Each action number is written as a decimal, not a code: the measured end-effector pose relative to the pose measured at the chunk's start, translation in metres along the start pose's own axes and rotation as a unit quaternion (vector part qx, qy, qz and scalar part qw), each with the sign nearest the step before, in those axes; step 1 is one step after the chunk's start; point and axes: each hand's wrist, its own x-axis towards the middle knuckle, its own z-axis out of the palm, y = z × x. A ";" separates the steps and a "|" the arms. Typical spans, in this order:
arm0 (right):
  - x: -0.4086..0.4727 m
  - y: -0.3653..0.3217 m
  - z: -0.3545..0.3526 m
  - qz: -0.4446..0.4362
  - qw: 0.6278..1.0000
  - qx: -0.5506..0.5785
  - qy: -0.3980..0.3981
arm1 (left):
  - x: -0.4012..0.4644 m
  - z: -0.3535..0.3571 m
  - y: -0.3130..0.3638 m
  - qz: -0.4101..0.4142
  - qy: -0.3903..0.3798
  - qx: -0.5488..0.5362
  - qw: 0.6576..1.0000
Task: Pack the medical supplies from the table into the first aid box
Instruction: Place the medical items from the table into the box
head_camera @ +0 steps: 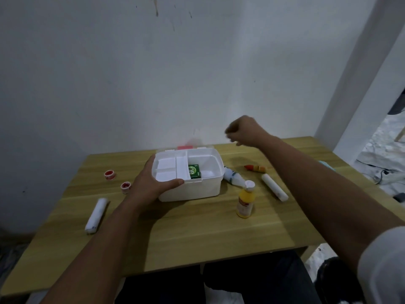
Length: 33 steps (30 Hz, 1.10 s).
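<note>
Dark trousers show under the table edge. Left hand has a wide grip on the first aid box corner, a green carton half hidden inside. Right hand, blurred above the box, looks curled, its grip unclear.

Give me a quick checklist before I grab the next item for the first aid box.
1. First aid box open: ok.
2. Left hand steadying the box: ok.
3. Right hand empty: cannot tell, blurred and curled.
4. Room left in the box beside the green carton: ok.
5. Yellow bottle upright and capped: ok.
6. All supplies packed: not ok, both bandage rolls remain on the table.
</note>
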 end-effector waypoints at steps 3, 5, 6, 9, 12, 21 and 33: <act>-0.004 0.065 -0.015 0.108 0.983 -0.139 0.045 | -0.001 0.000 0.001 -0.006 0.005 -0.003 1.000; -0.010 0.106 -0.014 0.216 0.959 -0.183 0.005 | -0.002 -0.001 0.002 -0.007 0.001 -0.003 1.000; -0.012 0.125 -0.012 0.262 0.945 -0.197 -0.018 | -0.003 -0.001 0.003 -0.006 0.000 -0.002 1.000; -0.012 0.172 0.001 0.335 0.913 -0.224 -0.061 | -0.003 -0.002 0.006 -0.007 -0.002 0.001 1.000; -0.023 0.159 0.005 0.341 0.912 -0.225 -0.038 | -0.005 -0.002 0.008 -0.007 -0.004 -0.001 1.000; -0.013 0.069 -0.037 0.146 0.983 -0.106 0.026 | -0.005 0.000 0.009 -0.003 -0.002 0.008 1.000; -0.023 -0.057 0.002 -0.071 0.958 -0.209 -0.182 | -0.003 -0.001 0.007 -0.011 -0.010 0.011 1.000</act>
